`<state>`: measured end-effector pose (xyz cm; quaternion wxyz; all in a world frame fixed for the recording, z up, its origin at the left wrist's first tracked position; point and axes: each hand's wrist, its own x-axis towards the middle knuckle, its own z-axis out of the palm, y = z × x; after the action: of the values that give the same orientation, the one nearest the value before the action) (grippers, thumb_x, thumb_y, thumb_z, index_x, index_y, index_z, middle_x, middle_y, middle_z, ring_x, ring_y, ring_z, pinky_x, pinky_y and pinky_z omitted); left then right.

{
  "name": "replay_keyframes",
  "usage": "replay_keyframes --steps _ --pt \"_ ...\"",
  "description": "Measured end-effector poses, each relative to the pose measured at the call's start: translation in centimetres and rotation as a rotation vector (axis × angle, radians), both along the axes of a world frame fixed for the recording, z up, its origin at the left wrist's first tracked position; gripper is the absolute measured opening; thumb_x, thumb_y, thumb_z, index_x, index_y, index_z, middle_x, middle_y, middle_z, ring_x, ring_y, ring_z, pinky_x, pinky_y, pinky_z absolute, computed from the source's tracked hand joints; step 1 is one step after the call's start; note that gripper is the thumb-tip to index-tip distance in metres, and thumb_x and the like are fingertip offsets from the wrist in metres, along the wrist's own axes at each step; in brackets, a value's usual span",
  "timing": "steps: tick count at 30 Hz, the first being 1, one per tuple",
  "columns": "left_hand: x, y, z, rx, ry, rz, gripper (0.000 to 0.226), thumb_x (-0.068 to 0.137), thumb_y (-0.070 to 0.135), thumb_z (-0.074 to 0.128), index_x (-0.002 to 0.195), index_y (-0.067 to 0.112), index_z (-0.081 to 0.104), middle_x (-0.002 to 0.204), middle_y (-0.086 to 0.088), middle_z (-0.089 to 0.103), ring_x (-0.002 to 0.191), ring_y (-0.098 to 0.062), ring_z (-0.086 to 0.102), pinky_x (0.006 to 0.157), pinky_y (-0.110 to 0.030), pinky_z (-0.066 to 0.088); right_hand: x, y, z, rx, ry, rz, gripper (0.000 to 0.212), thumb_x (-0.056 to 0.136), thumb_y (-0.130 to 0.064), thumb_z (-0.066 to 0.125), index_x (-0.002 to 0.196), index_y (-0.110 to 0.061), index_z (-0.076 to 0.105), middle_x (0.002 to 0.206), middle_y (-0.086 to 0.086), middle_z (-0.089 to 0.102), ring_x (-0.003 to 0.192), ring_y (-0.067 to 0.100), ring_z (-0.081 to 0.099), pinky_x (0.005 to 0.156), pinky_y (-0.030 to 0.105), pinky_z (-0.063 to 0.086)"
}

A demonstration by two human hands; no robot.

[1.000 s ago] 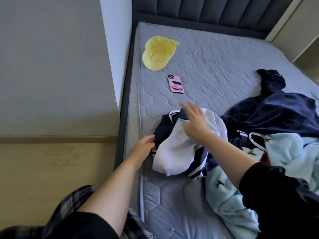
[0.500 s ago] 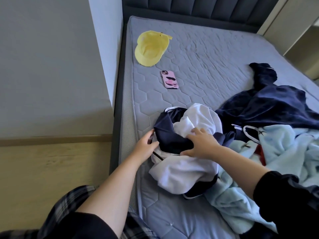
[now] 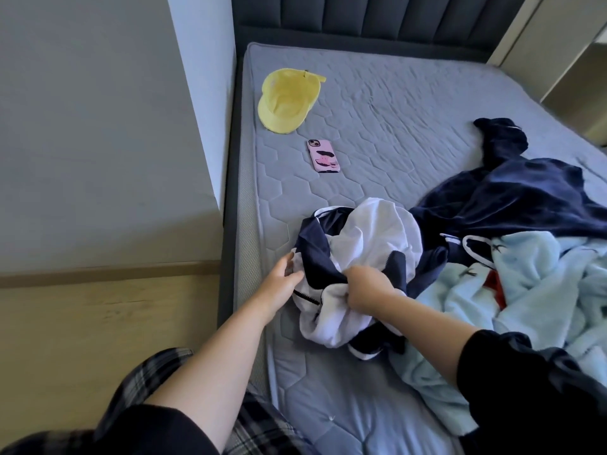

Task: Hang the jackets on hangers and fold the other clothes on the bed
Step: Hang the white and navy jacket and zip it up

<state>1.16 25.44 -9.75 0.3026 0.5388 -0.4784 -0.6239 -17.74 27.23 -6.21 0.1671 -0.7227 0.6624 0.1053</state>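
A crumpled navy-and-white zip jacket (image 3: 371, 238) lies near the left edge of the grey mattress (image 3: 377, 126). My left hand (image 3: 281, 280) holds its left edge, fingers curled into the fabric. My right hand (image 3: 366, 285) grips a bunch of the white and navy cloth at the jacket's middle, fist closed. To the right lie a dark navy fleece garment (image 3: 512, 198) and a light blue fleece garment (image 3: 532, 290) with small prints, partly under the jacket. No hanger is in view.
A yellow cap (image 3: 287, 100) and a pink-cased phone (image 3: 323, 156) lie on the mattress toward the headboard (image 3: 361, 21). A grey wall block (image 3: 108, 126) stands left of the bed, wooden floor below it. My checked trousers show at the bottom.
My right hand drew back from the jacket's far side toward me and closed into a fist on the cloth. The left hand stayed at the jacket's left edge.
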Motion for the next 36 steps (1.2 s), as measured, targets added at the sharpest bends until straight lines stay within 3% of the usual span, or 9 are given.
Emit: replay_keyframes --steps 3,9,13,22,25,27,29,33,36 --pt "0.5 -1.0 3.0 0.088 0.128 0.019 0.06 0.098 0.017 0.053 0.151 0.024 0.025 0.15 0.004 0.038 0.128 -0.015 0.044 0.104 -0.032 0.037 0.5 -1.0 2.3 -0.083 -0.055 -0.012 0.011 0.08 -0.014 0.043 0.075 -0.023 0.047 0.068 -0.005 0.049 0.066 0.019 0.051 0.062 0.031 0.039" --pt "1.5 -2.6 10.5 -0.102 -0.029 -0.225 0.086 0.088 -0.004 0.061 0.153 0.026 0.013 0.156 0.004 0.022 0.126 -0.004 0.034 0.097 -0.024 0.035 1.7 -2.6 8.9 -0.203 0.029 0.165 0.015 0.08 -0.017 0.04 0.068 -0.026 0.039 0.065 -0.008 0.044 0.064 0.018 0.046 0.068 0.031 0.037" --pt "2.0 -3.3 15.4 -0.285 -0.143 -0.388 0.094 0.079 -0.012 0.067 0.152 0.023 0.019 0.149 -0.001 0.036 0.132 -0.01 0.037 0.106 -0.027 0.037 1.2 -2.6 15.2 -0.294 0.088 0.241 0.016 0.076 -0.02 0.036 0.065 -0.03 0.04 0.066 -0.011 0.046 0.06 0.008 0.042 0.059 0.027 0.033" --pt "4.0 -3.1 23.5 -0.406 -0.264 -0.229 0.118 0.065 0.038 0.085 0.152 0.037 0.004 0.147 0.009 0.035 0.128 -0.01 0.042 0.111 -0.037 0.035 0.9 -1.3 26.4 -0.811 -0.216 0.216 0.035 0.072 -0.01 0.052 0.052 -0.029 0.03 0.054 -0.011 0.04 0.063 0.022 0.047 0.052 0.026 0.03" --pt "5.4 -2.3 24.7 -0.179 -0.033 -0.129 0.098 0.082 0.029 0.075 0.151 0.04 0.005 0.122 0.01 0.062 0.096 -0.007 0.066 0.085 -0.04 0.054 1.5 -0.9 28.3 -1.054 -0.467 0.237 0.033 0.067 -0.011 0.057 0.052 -0.03 0.035 0.05 -0.013 0.04 0.055 0.02 0.043 0.052 0.029 0.03" --pt "5.9 -1.8 25.5 -0.131 0.19 -0.118 0.062 0.089 0.008 0.064 0.144 0.021 0.037 0.1 0.001 0.072 0.079 -0.012 0.07 0.066 -0.03 0.057 1.8 -1.1 28.9 -1.22 -0.571 0.243 0.015 0.066 -0.015 0.058 0.058 -0.022 0.049 0.053 -0.01 0.044 0.054 0.019 0.044 0.053 0.028 0.03" --pt "6.0 -1.5 26.3 -0.161 0.313 -0.027 0.029 0.087 -0.006 0.057 0.111 0.009 0.062 0.084 -0.004 0.071 0.068 -0.014 0.068 0.058 -0.023 0.054 1.6 -2.2 29.3 -1.168 -0.459 0.192 0.004 0.072 -0.017 0.056 0.07 -0.014 0.055 0.062 -0.002 0.055 0.06 0.024 0.05 0.057 0.031 0.036" --pt "6.7 -1.8 24.9 -0.189 0.046 0.517 0.018 0.08 -0.008 0.063 0.08 0.01 0.058 0.061 -0.005 0.052 0.042 -0.011 0.042 0.038 -0.017 0.034 -0.4 -4.2 28.5 -0.38 0.295 0.089 0.014 0.082 -0.01 0.051 0.092 -0.01 0.06 0.078 0.001 0.057 0.068 0.022 0.052 0.06 0.031 0.039" --pt "6.2 -2.0 22.5 -0.175 0.014 0.702 0.019 0.078 -0.009 0.056 0.071 0.009 0.056 0.053 -0.006 0.053 0.035 -0.011 0.046 0.036 -0.016 0.039 -1.1 -5.2 25.1 -0.505 0.32 0.077 0.021 0.083 -0.007 0.049 0.101 -0.012 0.06 0.089 0.001 0.053 0.081 0.024 0.054 0.069 0.033 0.04"
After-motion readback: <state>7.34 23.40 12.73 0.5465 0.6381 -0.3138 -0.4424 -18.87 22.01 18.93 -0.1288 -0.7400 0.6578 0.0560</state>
